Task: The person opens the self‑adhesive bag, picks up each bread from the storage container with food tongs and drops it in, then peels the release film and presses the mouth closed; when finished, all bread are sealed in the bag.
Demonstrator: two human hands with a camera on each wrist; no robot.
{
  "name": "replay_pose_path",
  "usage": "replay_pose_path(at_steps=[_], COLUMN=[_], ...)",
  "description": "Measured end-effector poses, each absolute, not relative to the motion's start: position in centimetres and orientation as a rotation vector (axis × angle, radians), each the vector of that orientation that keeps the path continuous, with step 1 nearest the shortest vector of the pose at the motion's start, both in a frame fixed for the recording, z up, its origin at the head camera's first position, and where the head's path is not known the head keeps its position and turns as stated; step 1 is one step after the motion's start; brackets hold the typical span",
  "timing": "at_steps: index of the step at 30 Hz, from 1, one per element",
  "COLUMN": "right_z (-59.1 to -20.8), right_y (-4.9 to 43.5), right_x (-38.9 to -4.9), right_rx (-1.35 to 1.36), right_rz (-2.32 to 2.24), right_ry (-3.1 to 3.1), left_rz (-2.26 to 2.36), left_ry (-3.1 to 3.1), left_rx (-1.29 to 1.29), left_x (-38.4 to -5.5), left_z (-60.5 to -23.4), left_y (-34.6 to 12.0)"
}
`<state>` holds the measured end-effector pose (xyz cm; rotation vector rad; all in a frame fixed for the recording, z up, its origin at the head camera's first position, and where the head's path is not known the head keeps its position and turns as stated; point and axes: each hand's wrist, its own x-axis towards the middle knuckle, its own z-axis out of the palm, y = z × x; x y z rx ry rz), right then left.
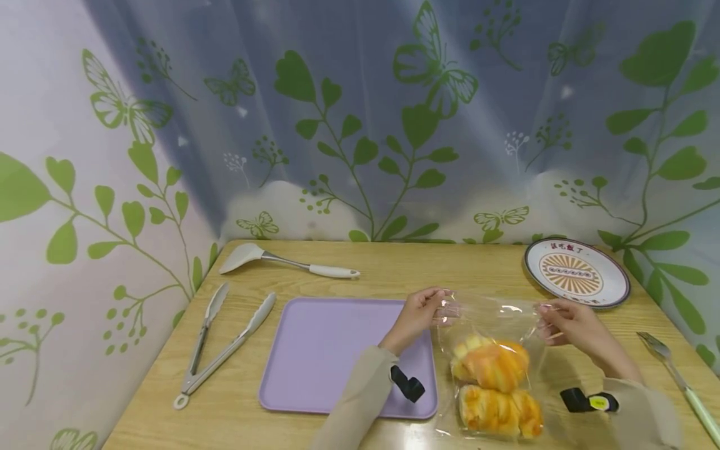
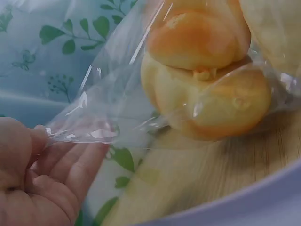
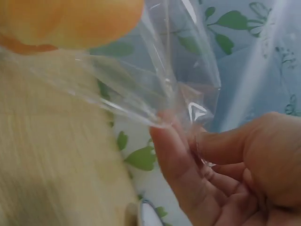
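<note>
A clear plastic bag (image 1: pixel 495 309) with bread in it hangs between my two hands at the front right. My left hand (image 1: pixel 419 317) pinches one upper corner, thumb against fingers, as the left wrist view shows. The other upper corner is pinched by my right hand (image 1: pixel 579 328), with the film bunched at the fingertips in the right wrist view. Inside lie a rounded golden bread (image 1: pixel 495 364) and, below it, a ridged bread roll (image 1: pixel 500 412). The lavender tray (image 1: pixel 332 356) is left of the bag, partly covered by my left forearm.
Tongs (image 1: pixel 225 347) lie spread on the wooden table (image 1: pixel 236 406) at the left. A white-headed ladle (image 1: pixel 292 260) rests along the back edge. A patterned plate (image 1: pixel 576 273) stands at the back right, and a green-handled fork (image 1: pixel 677 375) lies at the right edge.
</note>
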<state>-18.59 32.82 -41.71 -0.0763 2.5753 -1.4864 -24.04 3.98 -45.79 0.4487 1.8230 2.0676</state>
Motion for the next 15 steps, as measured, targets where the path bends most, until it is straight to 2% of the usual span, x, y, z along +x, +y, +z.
replay_pose_path(at_steps=[7, 15], right_z=[-43.6, -43.9], right_y=[32.8, 33.1], right_x=[-19.5, -19.5], right_rx=[-0.091, -0.036], right_rz=[-1.504, -1.465], right_ry=[2.496, 2.59], left_rz=[1.989, 2.026], left_ry=[1.944, 1.912], left_rx=[0.355, 0.31], left_x=[-24.7, -25.3], left_z=[-47.4, -48.1], left_y=[3.6, 2.4])
